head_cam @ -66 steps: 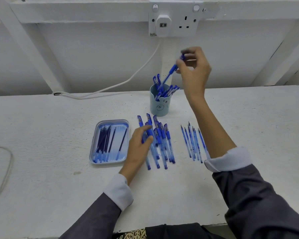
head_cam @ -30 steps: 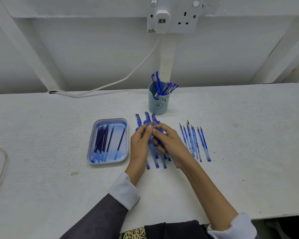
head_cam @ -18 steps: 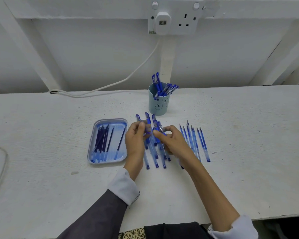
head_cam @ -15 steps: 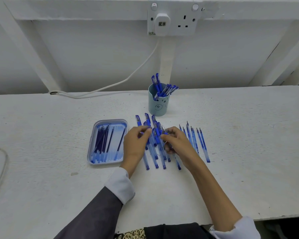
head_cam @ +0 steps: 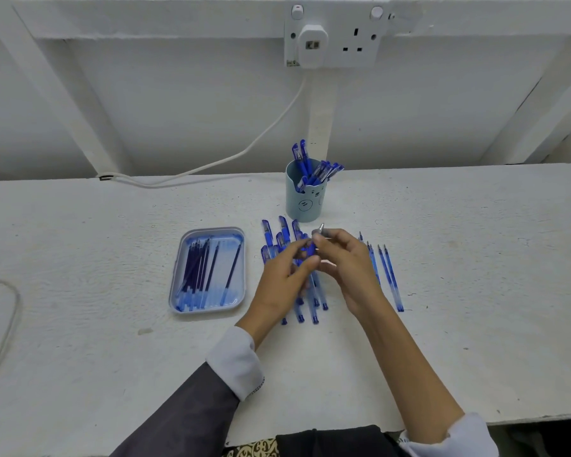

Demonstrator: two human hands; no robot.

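Head view: your left hand (head_cam: 282,280) and right hand (head_cam: 351,270) each pinch an end of one pen (head_cam: 310,249), held over the pen row (head_cam: 267,233), which your hands half hide. A cup (head_cam: 303,202) stands behind it, tray (head_cam: 208,310) left, loose barrels (head_cam: 390,280) right.

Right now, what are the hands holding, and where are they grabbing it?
Both hold one blue pen. The right hand pinches it just behind its silver tip; the left hand pinches the blue part lower down.
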